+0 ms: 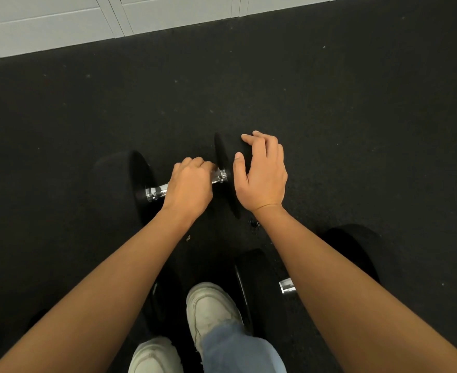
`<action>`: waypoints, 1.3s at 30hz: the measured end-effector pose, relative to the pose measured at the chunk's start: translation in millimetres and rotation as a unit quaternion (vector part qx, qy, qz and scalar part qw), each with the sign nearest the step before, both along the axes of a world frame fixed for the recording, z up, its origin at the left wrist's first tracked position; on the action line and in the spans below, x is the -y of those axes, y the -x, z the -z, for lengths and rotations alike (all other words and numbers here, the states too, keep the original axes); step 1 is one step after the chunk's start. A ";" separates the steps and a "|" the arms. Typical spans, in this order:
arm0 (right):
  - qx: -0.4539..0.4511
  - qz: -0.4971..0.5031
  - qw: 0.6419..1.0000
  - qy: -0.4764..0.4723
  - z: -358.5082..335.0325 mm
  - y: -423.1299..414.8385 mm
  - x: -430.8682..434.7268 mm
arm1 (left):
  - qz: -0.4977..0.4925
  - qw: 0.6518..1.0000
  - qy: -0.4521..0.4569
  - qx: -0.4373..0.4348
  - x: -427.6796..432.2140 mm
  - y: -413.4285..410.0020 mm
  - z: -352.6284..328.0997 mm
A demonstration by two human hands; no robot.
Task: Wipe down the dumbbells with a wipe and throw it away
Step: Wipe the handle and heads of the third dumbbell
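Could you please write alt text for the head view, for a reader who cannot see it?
Seen from above, a person's left hand is closed around the chrome handle of a black dumbbell on dark gym floor, while the open right hand rests against its far weight. A second dumbbell lies nearer, beside white sneakers; no wipe is visible.

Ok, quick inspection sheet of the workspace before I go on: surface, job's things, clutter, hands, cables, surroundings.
Surface: dark speckled rubber floor.
Job's things: far dumbbell lying on the floor, chrome handle partly showing; near dumbbell by the feet, mostly hidden by the right forearm. No wipe visible.
Clutter: small bits of debris on the floor between the dumbbells.
Hands: left hand closed around the far dumbbell's handle; right hand open, over that dumbbell's right head.
Cables: nothing seen.
Surroundings: white panelled wall at the top; white shoes and a jeans leg at the bottom.
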State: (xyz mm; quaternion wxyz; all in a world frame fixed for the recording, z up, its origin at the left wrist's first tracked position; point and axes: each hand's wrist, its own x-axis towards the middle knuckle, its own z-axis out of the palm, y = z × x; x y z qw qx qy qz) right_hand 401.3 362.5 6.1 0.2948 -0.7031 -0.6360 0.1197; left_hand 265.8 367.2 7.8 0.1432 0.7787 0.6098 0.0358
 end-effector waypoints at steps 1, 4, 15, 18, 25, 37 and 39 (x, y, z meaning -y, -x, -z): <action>-0.001 0.000 1.000 -0.001 0.1 0.1 -0.1 | 0.009 1.000 -0.003 -0.003 0.8 -2.0 -0.9; -0.002 -0.001 1.000 -0.005 0.7 0.5 0.3 | 0.031 0.999 -0.010 -0.009 5.6 -0.6 -2.3; 0.003 -0.005 1.000 -0.004 -1.8 0.4 1.0 | 0.109 0.990 -0.020 -0.082 10.9 9.8 -11.6; 0.002 -0.009 1.000 0.002 -4.4 0.8 1.8 | 0.128 0.987 -0.005 -0.093 9.2 20.7 -12.4; 0.011 -0.023 0.999 -0.026 -11.9 5.0 9.3 | -0.145 0.968 0.067 0.194 11.5 36.6 -30.3; -0.187 -0.191 0.945 0.187 -49.7 52.4 23.7 | -0.347 0.774 0.194 0.492 24.9 50.6 -62.4; -0.226 -0.157 0.944 0.183 -53.0 55.4 23.6 | -0.340 0.762 0.206 0.511 27.2 51.2 -65.8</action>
